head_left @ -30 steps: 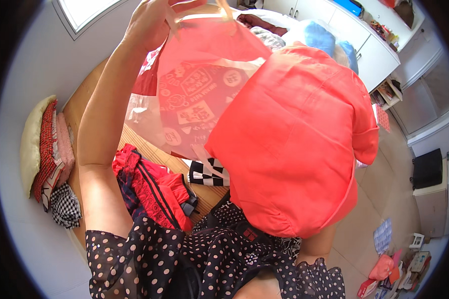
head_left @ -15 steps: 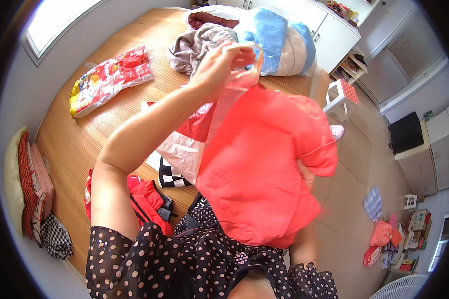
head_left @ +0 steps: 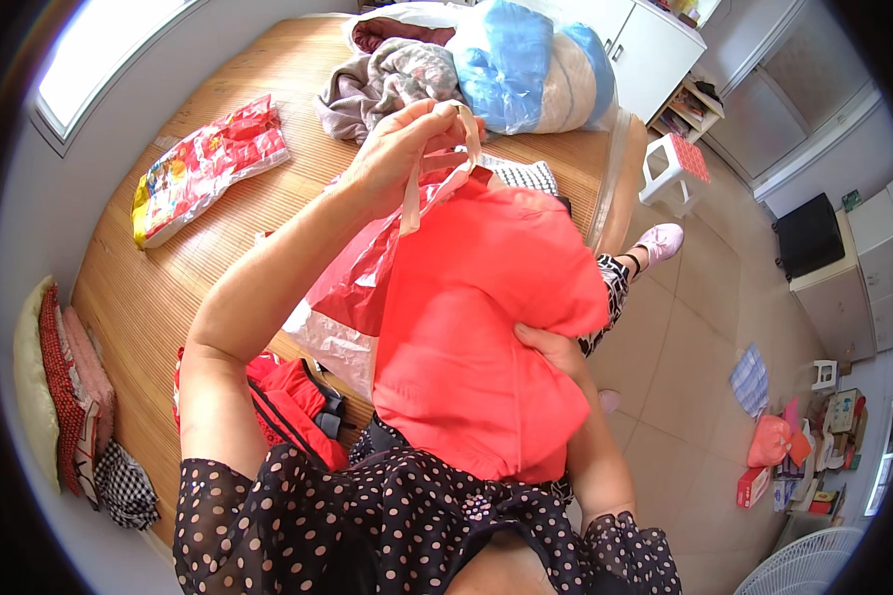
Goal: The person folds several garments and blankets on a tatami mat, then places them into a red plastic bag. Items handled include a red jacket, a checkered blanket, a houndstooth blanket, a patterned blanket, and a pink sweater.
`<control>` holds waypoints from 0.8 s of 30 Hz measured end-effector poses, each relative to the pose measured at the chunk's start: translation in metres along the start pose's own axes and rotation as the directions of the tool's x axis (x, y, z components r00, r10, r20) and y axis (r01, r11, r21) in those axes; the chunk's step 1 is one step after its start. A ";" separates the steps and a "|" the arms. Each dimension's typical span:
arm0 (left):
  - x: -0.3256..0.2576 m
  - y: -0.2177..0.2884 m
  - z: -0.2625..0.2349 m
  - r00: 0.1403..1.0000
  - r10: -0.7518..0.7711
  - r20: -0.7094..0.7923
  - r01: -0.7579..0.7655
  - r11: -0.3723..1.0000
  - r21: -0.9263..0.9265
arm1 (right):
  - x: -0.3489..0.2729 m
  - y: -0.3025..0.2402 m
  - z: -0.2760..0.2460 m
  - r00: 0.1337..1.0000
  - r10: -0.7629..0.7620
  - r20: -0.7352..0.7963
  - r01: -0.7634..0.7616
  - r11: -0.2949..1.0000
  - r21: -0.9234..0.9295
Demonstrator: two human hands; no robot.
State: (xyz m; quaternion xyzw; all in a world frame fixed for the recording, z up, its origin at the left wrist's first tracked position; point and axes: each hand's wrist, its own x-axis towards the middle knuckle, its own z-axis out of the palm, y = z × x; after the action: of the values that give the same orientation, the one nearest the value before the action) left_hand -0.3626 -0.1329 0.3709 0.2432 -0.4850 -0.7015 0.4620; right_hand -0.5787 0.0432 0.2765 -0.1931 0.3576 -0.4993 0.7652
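My left hand point(head_left: 407, 149) is raised, its fingers hooked through the pale handle of a red and white plastic bag point(head_left: 347, 293). The bag hangs at the left side of a bright coral-red folded cloth, perhaps a garment point(head_left: 476, 337), partly covered by it. With my right hand point(head_left: 554, 349) I grip the cloth at its right edge, thumb on top, other fingers hidden. I cannot tell whether part of the cloth is inside the bag. Below my left forearm lie red and black clothes point(head_left: 298, 402).
A wooden mat-covered platform point(head_left: 233, 223) bears a red and yellow packet point(head_left: 208, 169), a grey blanket point(head_left: 387, 89) and a blue bedding bundle point(head_left: 526, 69). Cushions point(head_left: 60, 387) lean on the left wall. A red-topped stool point(head_left: 675, 169) stands on the tiled floor, right.
Both hands have moved left with the bag and the cloth, and my left hand is slightly lower. A leg in patterned trousers and a pink shoe now shows more fully.
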 end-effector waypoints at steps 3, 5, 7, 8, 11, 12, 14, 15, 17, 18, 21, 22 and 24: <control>-0.014 -0.006 0.009 0.994 0.056 0.091 -0.057 0.998 0.015 | 0.037 0.015 -0.024 0.986 0.164 -0.016 -0.165 0.984 -0.064; -0.026 -0.012 0.014 0.980 0.087 0.180 -0.088 0.996 0.001 | 0.041 0.017 0.001 0.999 0.015 -0.046 -0.019 0.994 -0.105; -0.033 -0.023 0.014 0.955 0.133 0.266 -0.115 0.990 -0.081 | 0.048 0.012 0.006 1.000 0.017 0.008 -0.015 0.984 -0.176; -0.042 -0.019 0.020 0.954 0.123 0.273 -0.096 0.989 -0.111 | 0.046 0.008 0.016 0.999 0.023 0.042 -0.017 0.992 -0.124; -0.049 -0.028 0.014 0.929 0.237 0.283 -0.169 0.955 -0.246 | 0.046 0.001 0.034 0.996 0.022 0.084 -0.014 0.996 -0.084; -0.050 -0.033 0.011 0.902 0.315 0.294 -0.222 0.925 -0.309 | 0.055 0.009 0.028 0.998 0.021 0.061 -0.012 0.989 -0.149; -0.053 -0.044 0.003 0.905 0.331 0.266 -0.244 0.918 -0.312 | 0.073 0.032 0.022 1.000 0.020 -0.005 -0.021 0.983 -0.181; -0.055 -0.049 0.000 0.907 0.339 0.251 -0.255 0.915 -0.313 | 0.082 0.048 0.022 0.999 0.023 -0.049 -0.030 0.989 -0.144; -0.065 -0.058 -0.007 0.932 0.260 0.253 -0.216 0.958 -0.188 | 0.097 0.064 0.011 0.998 0.028 -0.053 -0.034 0.993 -0.116; -0.071 -0.061 -0.008 0.932 0.230 0.281 -0.184 0.966 -0.179 | 0.107 0.065 0.004 1.000 0.025 -0.008 -0.025 0.992 -0.125; -0.084 -0.063 -0.009 0.927 0.196 0.320 -0.132 0.969 -0.211 | 0.093 0.049 0.039 0.999 0.004 0.052 0.005 0.984 -0.179; -0.083 -0.057 -0.006 0.929 0.189 0.317 -0.118 0.966 -0.230 | 0.085 0.040 0.053 0.998 -0.020 0.055 0.031 0.979 -0.203; -0.083 -0.043 -0.001 0.909 0.218 0.357 -0.082 0.930 -0.359 | 0.085 0.036 0.044 0.990 -0.049 0.133 0.064 0.992 -0.112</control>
State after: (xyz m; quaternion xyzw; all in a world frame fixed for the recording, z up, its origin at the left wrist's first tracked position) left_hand -0.3416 -0.0560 0.3226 -0.0223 -0.4582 -0.7697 0.4440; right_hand -0.5023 -0.0206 0.2523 -0.2794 0.3300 -0.4854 0.7599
